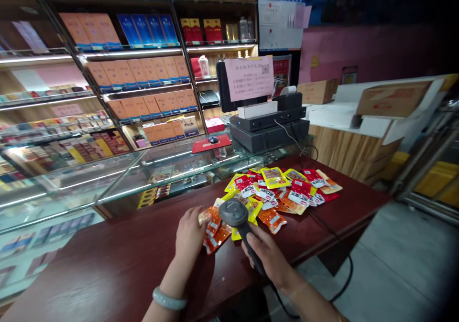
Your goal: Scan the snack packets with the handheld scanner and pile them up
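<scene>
My right hand [263, 248] is wrapped round the handle of a dark grey barcode scanner [234, 212], its head over the near side of a pile of snack packets. In my left hand [190, 231], an orange snack packet [214, 219] is pinched by one edge, close to the scanner's head. Just below it lies another orange packet [217, 238] on the table. The pile holds several yellow packets [275, 177], red and white packets [300, 191] and orange packets [272, 220], overlapping one another. A pale bangle [169, 299] circles my left wrist.
The dark red table [118, 260] adjoins a glass display counter [143, 169]. A black cash register [268, 131] with a screen and a pink sign [249, 77] stands behind the pile. The scanner's cable [349, 269] hangs over the table's right edge. Shelves of boxes [143, 71] line the back.
</scene>
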`<state>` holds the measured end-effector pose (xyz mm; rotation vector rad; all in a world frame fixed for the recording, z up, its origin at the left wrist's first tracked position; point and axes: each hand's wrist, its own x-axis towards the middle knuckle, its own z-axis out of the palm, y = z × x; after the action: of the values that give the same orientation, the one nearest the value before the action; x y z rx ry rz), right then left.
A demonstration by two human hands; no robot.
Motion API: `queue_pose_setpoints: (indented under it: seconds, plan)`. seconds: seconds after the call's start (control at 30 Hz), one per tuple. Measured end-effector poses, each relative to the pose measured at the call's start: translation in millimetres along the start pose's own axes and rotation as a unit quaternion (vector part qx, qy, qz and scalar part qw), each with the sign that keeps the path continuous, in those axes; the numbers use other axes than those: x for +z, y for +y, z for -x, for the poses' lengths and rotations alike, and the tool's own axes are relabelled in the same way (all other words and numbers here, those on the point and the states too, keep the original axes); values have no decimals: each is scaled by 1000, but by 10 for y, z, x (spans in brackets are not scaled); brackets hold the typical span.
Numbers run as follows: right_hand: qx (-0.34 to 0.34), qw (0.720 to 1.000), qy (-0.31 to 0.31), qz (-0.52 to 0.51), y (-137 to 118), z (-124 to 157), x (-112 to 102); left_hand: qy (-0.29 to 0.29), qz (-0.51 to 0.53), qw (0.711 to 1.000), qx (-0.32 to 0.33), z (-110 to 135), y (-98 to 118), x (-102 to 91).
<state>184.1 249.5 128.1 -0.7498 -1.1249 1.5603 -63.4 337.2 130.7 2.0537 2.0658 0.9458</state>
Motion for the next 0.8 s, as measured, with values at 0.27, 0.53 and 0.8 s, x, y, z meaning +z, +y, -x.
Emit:
queue_pose_setpoints:
  seconds: [0.27, 0.53, 0.8]
  plan:
    - [4, 996, 76, -38, 17, 66, -305, -77, -139, 987, 24, -148, 653, 342]
    - [3, 995, 91, -50, 7, 99, -450, -42, -127, 991, -7, -370, 786, 602]
    - [-12, 996, 86, -39, -66, 116, -436, -28, 109, 989, -97, -514, 696, 593]
